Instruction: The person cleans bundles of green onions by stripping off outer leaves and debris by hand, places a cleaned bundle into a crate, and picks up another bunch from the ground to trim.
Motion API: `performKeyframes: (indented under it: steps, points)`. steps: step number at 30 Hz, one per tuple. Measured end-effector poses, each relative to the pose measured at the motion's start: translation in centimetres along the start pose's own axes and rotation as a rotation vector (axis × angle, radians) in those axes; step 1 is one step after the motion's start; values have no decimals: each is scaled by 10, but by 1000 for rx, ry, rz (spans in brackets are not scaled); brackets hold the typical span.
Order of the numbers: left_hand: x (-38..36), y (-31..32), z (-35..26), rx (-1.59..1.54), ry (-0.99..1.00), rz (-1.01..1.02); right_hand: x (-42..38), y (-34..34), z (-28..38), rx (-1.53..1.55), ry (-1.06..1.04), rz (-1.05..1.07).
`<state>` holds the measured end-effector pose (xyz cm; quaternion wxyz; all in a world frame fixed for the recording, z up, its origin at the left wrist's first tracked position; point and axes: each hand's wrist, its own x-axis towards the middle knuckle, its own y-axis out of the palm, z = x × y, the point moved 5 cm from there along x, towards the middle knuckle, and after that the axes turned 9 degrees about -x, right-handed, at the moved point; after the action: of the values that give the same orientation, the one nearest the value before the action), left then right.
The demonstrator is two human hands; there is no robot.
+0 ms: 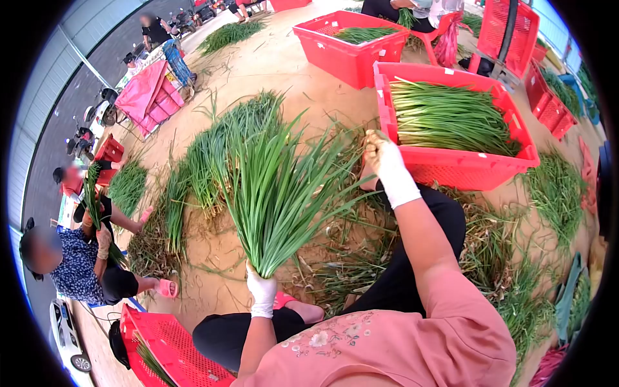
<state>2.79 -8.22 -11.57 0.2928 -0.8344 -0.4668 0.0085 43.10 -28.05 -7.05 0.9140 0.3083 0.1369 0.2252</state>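
Note:
My left hand point(261, 291), in a white glove, is closed around the lower ends of a large bunch of green Chinese chives point(267, 213). Their leaves fan out upward and away from me. My right hand point(385, 160), gloved with stained fingertips, is raised beside the near left corner of a red crate point(445, 169). Its fingers are curled in; what they hold, if anything, is hidden. Inside that crate lie trimmed chives point(451, 119) in neat layers. Beyond the held bunch, a heap of chives point(219, 151) rests on the ground.
Loose leaf scraps point(348, 271) cover the ground around my legs. Another red crate point(180, 351) stands at lower left, and one more point(345, 61) beyond the filled crate. A seated co-worker point(84, 264) on the left holds chives. More chives point(558, 193) lie at right.

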Motion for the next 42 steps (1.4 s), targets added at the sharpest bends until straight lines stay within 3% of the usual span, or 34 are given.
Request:
performKeyframes:
  steps: [1,3,4,5,7,9,10,13,15,17,19,21,23,24,25,27,31,36,38,39,42]
  points:
    - [-2,-1,4,4,-5,-1,-2,0,15,0,-54,-27]
    - [-1,-1,12,34,24,-26,-13,10,42,-749,-232,-178]
    - [0,-2,11,35,26,-27,-30,37,60,-1465,-736,-362]
    - [0,-2,11,63,17,-28,-37,52,64,-1684,-806,-416]
    - [0,-1,8,89,10,-30,-38,79,53,-1582,-618,-106]
    - [1,-2,4,136,19,-50,-38,92,25,-1237,-392,76]
    - [0,-3,1,139,22,-52,-28,94,7,-1235,-256,173]
    - [0,-3,-1,150,6,-61,-28,93,-14,-1687,12,234]
    - [0,-2,0,195,58,-30,-18,83,-36,-1592,-127,275]
    - [0,-2,1,193,112,-37,-17,64,-35,-1466,-111,162]
    - [-2,-2,2,202,88,-15,-2,31,-28,-1361,-266,-160]
    - [-2,-2,2,210,91,-8,-1,7,-4,-809,-202,-316]
    - [-2,-1,0,214,96,-6,-7,4,31,-1122,-664,-579]
    - [-2,0,-3,237,111,-3,-28,24,53,-1435,-844,-729]
    - [-3,1,-5,260,127,-1,-37,35,62,-1435,-853,-729]
    - [-2,3,-2,252,107,4,-35,61,51,-691,-471,15]
    - [-3,6,-12,250,142,19,-56,95,20,-777,-3,145]
    - [-6,4,-16,289,131,26,-56,91,-2,-644,-7,164]
    - [-7,2,-16,290,112,34,-55,88,4,-960,-185,205]
    - [-6,3,-15,289,96,41,-50,82,4,-962,-187,206]
    - [-7,3,-14,308,142,12,-32,48,19,-834,-340,-101]
